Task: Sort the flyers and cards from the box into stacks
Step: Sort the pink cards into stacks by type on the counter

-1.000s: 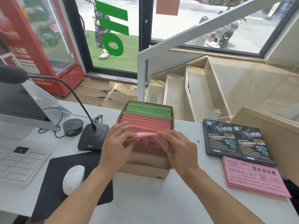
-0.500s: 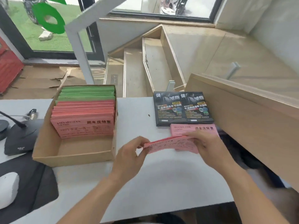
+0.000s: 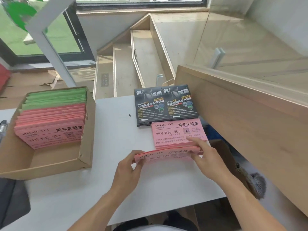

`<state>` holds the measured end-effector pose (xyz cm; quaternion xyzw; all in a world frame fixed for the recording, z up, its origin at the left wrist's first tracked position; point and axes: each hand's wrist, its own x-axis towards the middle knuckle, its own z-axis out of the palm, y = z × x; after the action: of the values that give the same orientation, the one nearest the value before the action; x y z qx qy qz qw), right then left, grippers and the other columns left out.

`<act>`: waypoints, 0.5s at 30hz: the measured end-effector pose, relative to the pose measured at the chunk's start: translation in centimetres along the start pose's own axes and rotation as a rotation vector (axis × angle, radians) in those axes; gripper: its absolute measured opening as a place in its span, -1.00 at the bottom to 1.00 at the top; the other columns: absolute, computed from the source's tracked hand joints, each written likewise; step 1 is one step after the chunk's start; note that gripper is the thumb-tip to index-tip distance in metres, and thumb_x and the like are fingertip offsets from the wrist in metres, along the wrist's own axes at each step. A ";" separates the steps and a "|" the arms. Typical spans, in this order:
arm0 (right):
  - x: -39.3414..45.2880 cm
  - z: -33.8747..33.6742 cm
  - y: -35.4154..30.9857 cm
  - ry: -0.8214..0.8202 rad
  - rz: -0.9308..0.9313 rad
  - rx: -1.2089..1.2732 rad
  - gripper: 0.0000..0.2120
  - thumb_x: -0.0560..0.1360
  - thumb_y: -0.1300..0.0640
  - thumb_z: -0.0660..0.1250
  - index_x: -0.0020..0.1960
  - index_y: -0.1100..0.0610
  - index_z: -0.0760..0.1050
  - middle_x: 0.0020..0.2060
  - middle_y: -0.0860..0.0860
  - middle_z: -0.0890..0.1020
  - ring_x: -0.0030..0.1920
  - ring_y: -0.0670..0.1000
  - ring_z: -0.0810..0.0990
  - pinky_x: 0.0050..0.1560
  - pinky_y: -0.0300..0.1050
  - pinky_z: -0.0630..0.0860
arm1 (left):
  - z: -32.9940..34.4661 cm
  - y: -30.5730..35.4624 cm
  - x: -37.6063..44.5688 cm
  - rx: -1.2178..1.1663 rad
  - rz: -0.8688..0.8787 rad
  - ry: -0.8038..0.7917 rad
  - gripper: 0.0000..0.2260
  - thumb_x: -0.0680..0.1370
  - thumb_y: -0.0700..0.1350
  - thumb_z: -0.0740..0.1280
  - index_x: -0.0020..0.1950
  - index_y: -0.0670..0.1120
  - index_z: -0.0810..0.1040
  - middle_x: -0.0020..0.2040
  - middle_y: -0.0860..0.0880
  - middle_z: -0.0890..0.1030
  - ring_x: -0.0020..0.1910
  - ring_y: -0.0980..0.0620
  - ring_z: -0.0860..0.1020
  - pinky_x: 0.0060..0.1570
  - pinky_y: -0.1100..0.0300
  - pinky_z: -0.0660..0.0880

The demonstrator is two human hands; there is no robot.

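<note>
1. Head view: since half a second ago I have carried the bundle of pink cards further toward the pink stack at centre right, so its far edge now overlaps the stack's near edge.
2. My left hand pinches the bundle's left end; my right hand grips the right end, its forefinger stretched out over the stack.
3. To land it well, I judge I should square the bundle over the stack, lower it flat, then let go with both hands together.
4. The box at left still holds pink and green cards, so plenty remains to sort.
5. The black flyers lie just beyond the pink stack, touching it; the wooden ledge crowds the right side.
</note>
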<state>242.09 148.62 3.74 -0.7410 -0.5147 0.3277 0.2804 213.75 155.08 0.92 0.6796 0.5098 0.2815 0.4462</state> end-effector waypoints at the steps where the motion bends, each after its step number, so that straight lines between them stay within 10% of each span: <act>1: 0.0 0.1 0.2 -0.011 0.034 0.029 -0.49 0.59 0.22 0.38 0.39 -0.24 0.41 0.16 -0.21 0.60 0.12 -0.23 0.55 -0.05 -0.47 0.49 | 0.2 0.1 0.0 -0.010 -0.011 0.011 -0.78 0.63 -0.21 0.34 0.08 0.15 0.57 -0.03 0.28 0.67 0.00 0.14 0.63 -0.11 0.20 0.56; 15: -0.5 -1.2 4.3 0.035 0.377 -0.025 -0.40 0.57 0.17 0.40 0.46 -0.10 0.16 -0.07 -0.17 0.59 -0.16 -0.17 0.64 -0.35 -0.30 0.52 | 6.2 1.8 0.6 -0.004 -0.342 -0.027 -0.26 0.48 -0.18 0.54 0.53 0.18 0.25 -0.04 0.11 0.62 -0.23 0.25 0.60 -0.28 0.39 0.50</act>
<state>245.39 146.75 1.38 -0.8332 -0.3660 0.3552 0.2138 219.93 153.57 -0.21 0.5856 0.6116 0.1934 0.4956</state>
